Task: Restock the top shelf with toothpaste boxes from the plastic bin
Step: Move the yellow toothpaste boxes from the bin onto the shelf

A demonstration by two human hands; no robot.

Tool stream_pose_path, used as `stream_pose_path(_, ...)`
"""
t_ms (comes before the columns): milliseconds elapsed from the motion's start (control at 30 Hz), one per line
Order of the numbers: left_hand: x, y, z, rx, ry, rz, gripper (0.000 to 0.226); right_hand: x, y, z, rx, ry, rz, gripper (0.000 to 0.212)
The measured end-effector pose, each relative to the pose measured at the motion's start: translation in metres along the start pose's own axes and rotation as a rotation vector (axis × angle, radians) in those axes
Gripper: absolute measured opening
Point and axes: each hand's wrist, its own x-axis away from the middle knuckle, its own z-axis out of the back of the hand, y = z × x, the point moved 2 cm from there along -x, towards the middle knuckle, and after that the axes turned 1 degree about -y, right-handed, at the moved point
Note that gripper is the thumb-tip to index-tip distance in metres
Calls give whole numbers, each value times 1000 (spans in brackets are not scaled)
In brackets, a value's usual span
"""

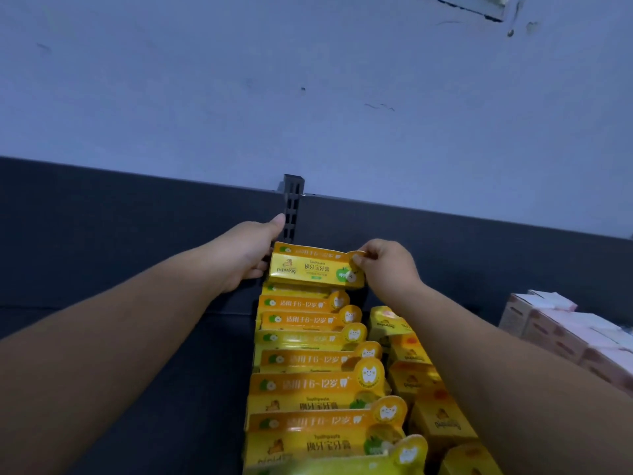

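Note:
A yellow toothpaste box stands at the far end of a row of like boxes on the dark top shelf. My left hand grips its left end, thumb raised toward the slotted upright. My right hand pinches the round tab at its right end. A second row of yellow and orange boxes runs to the right, partly hidden by my right forearm. The plastic bin is out of view.
A dark slotted upright post rises behind the far box against the shelf's dark back panel. Pink and white boxes are stacked at the right. A pale blue wall is above.

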Motion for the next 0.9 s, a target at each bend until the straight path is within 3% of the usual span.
stream_pose_path(200,-2,-9,-5,-86,24,-6,62,0,5,-10,-66,-58,-53,9)
stream_pose_path(367,0,-8,-6,-57,66,27,75,2,1,-7,-109,-65,-77,42)
stream_pose_path(600,3,-2,-3,-139,96,-76,77,15,-3,11,-43,-30,-66,43)
stream_pose_path(900,48,21,-37,-728,108,-368,73,59,-20,51,484,-49,193,44)
